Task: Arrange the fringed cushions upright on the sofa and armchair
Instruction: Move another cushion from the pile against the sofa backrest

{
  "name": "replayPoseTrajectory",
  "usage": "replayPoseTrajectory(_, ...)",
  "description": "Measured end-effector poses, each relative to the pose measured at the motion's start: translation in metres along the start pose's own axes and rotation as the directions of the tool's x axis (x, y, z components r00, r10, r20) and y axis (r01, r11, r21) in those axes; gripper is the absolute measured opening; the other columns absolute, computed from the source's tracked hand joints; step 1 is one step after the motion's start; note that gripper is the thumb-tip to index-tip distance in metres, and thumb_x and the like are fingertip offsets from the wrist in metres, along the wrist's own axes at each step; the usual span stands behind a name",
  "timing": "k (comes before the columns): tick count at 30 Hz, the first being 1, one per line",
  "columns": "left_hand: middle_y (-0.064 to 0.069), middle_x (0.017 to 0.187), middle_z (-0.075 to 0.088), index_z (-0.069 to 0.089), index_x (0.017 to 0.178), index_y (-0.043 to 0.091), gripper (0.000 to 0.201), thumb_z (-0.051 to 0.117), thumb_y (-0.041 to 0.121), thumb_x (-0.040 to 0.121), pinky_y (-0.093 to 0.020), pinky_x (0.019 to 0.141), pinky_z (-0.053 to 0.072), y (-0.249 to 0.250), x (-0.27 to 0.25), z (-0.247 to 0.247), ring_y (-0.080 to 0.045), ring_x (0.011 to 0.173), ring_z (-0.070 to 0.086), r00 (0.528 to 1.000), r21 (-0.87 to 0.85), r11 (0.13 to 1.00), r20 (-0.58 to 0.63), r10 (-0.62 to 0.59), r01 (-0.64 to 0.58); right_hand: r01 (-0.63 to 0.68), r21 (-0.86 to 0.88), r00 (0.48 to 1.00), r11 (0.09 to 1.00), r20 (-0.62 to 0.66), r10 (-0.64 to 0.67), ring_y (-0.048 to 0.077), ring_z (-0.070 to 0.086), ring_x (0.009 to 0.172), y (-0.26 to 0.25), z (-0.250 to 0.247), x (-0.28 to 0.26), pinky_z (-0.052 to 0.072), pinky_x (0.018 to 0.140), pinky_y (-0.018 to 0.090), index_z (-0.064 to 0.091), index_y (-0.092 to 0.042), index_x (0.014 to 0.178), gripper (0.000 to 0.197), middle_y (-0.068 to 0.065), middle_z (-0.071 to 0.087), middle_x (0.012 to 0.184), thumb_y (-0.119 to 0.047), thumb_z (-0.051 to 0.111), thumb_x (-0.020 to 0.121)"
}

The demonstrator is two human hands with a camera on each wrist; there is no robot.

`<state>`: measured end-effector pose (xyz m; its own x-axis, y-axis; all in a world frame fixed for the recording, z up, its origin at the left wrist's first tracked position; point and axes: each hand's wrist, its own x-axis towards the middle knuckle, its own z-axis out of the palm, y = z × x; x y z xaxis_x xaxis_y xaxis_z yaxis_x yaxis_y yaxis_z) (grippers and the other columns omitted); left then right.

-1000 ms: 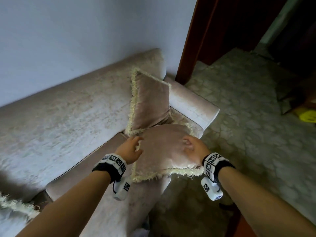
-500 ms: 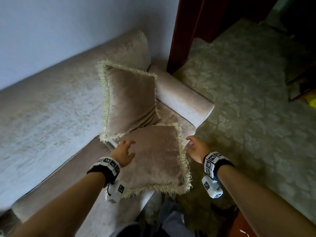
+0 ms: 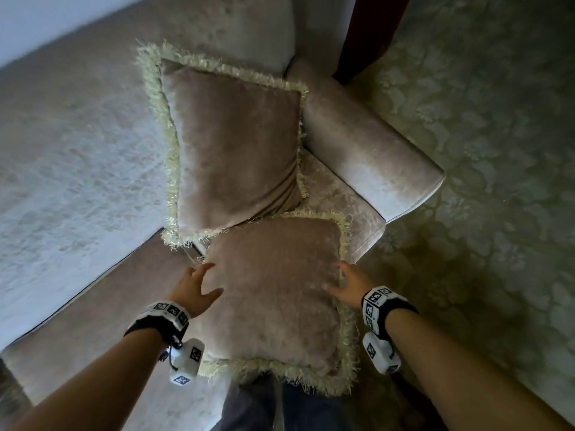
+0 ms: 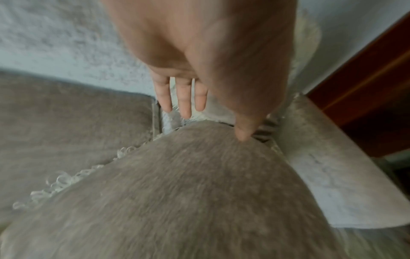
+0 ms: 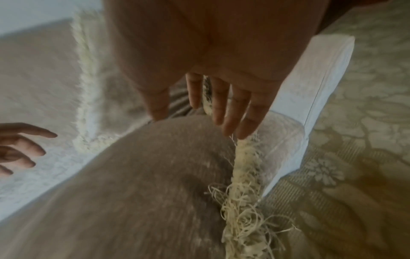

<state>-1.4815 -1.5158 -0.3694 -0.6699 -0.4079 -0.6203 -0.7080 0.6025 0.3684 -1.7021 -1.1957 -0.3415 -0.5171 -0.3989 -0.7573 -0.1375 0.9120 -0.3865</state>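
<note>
Now near cushion flat — between both open hands.

The near cushion and the upright cushion are covered in matt, velvety cloth edged with shaggy cream fringe. The sofa is upholstered in pale, mottled plush fabric, and the floor is laid with patterned carpet.

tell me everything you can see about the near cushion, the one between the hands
The near cushion is square, plump, taupe and velvety, edged with shaggy cream fringe. It lies flat on the sofa seat, its front edge overhanging. Its far edge meets the upright cushion leaning on the backrest. The left hand touches its left side, fingers straight; the right hand rests at its right edge by the fringe.
</note>
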Motion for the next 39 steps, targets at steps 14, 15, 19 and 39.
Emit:
replayPoseTrajectory(14, -0.008, 0.156, 0.004, -0.024, 0.132, 0.065, 0.159, 0.09, 0.061, 0.022, -0.056, 0.109, 0.033, -0.042, 0.139, 0.036, -0.037, 0.142, 0.021, 0.933, -0.001, 1.0, 0.359, -0.027, 0.03, -0.226, 0.067, 0.97, 0.972, 0.103, 0.219, 0.042, 0.002, 0.147, 0.017, 0.071, 0.102, 0.022, 0.116, 0.058, -0.032, -0.072, 0.123, 0.15, 0.013, -0.025, 0.158, -0.079, 0.082, 0.025)
replayPoseTrajectory(15, -0.009, 0.156, 0.002, -0.026, 0.131, 0.065, 0.16, 0.091, 0.06, 0.021, -0.056, 0.109, 0.033, -0.044, 0.141, 0.037, -0.037, 0.142, 0.02, 0.929, -0.004, 1.0, 0.369, -0.024, 0.028, -0.244, 0.084, 0.965, 0.966, 0.119, 0.233, 0.041, -0.002, 0.148, 0.017, 0.072, 0.103, 0.021, 0.116, 0.058, -0.034, -0.074, 0.118, 0.151, 0.012, -0.029, 0.156, -0.074, 0.085, 0.026)
replayPoseTrajectory(19, -0.015, 0.156, 0.005, -0.03, 0.129, 0.065, 0.164, 0.085, 0.069, 0.011, -0.06, 0.11, 0.03, -0.047, 0.145, 0.042, -0.04, 0.143, 0.017, 0.917, -0.004, 1.0, 0.398, -0.025, 0.029, -0.299, 0.055, 0.944, 0.953, 0.161, 0.287, 0.039, -0.005, 0.148, 0.013, 0.072, 0.11, 0.019, 0.116, 0.057, -0.04, -0.069, 0.118, 0.158, 0.017, -0.025, 0.157, -0.066, 0.09, 0.028)
replayPoseTrajectory(39, -0.016, 0.14, 0.028, -0.014, 0.13, 0.069, 0.151, 0.092, 0.058, 0.023, -0.046, 0.108, 0.037, -0.059, 0.067, 0.052, -0.036, 0.13, 0.039, 0.977, -0.236, 0.969, 0.211, -0.02, 0.071, -0.23, -0.018, 0.971, 0.973, 0.059, 0.23, 0.038, 0.026, 0.14, -0.008, 0.073, 0.067, 0.028, 0.114, 0.049, -0.029, -0.056, 0.138, 0.157, 0.019, 0.012, 0.153, -0.052, 0.094, 0.042)
